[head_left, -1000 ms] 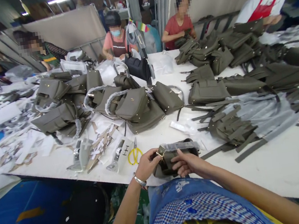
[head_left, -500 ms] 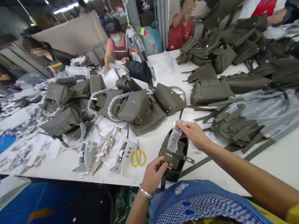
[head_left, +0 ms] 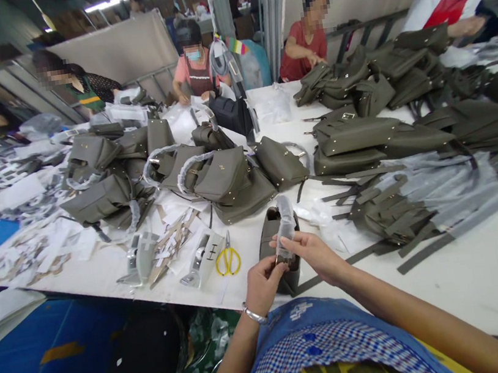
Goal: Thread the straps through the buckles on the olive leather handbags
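R hand (head_left: 310,253), now closer to L hand (head_left: 263,286) vs. a sec ago, pinches wrapped handle (head_left: 286,217) over olive bag (head_left: 266,239), L clamping handle's near end, so work's centred there.

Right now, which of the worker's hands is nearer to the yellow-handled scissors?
Left. The left hand is just right of the yellow-handled scissors, not touching them; the right hand is farther right, holding the wrapped handle.

This is a handbag workshop: boxy olive-green leather-look bags (head_left: 223,174) crowd a long white table (head_left: 486,289). Beyond it are a brown-aproned worker (head_left: 199,77) at eleven o'clock in the view and a red-aproned worker (head_left: 448,1) at two.
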The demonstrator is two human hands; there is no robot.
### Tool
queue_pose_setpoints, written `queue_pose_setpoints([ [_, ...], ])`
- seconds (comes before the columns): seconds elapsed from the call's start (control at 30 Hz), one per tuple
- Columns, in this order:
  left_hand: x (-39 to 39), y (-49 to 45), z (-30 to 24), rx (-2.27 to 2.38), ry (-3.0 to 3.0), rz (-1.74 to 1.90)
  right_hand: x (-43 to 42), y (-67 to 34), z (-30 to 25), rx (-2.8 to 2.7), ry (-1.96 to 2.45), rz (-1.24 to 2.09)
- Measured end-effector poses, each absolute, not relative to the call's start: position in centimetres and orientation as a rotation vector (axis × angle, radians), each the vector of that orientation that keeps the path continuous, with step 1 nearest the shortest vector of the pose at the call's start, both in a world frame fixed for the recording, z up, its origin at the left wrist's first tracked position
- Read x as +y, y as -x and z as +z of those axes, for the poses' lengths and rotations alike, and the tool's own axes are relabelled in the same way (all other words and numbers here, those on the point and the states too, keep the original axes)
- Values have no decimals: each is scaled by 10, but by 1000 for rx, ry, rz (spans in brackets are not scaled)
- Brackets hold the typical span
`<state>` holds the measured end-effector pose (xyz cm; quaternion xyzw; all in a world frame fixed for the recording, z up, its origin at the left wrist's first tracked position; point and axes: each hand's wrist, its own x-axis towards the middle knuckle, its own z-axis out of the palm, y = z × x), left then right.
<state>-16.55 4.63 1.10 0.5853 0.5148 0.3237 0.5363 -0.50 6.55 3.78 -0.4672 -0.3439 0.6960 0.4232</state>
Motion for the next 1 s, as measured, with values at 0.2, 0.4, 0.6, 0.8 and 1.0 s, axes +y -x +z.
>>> queue_pose_setpoints([
  [0.2,44,163,7,1083,-1353,821,59,9,39,-745,1147,1795],
  [0.4,42,158,8,1169,-1334,868,61,10,41,-595,1110,1765],
  [0.6,42,152,12,1225,-1271,900,65,9,47,-563,1075,1687],
  [0.8,42,146,11,1201,-1199,939,55,11,38,-714,1158,1664],
  [1.0,39,138,6,1154,-1005,1103,45,13,30,-949,1253,1523],
])
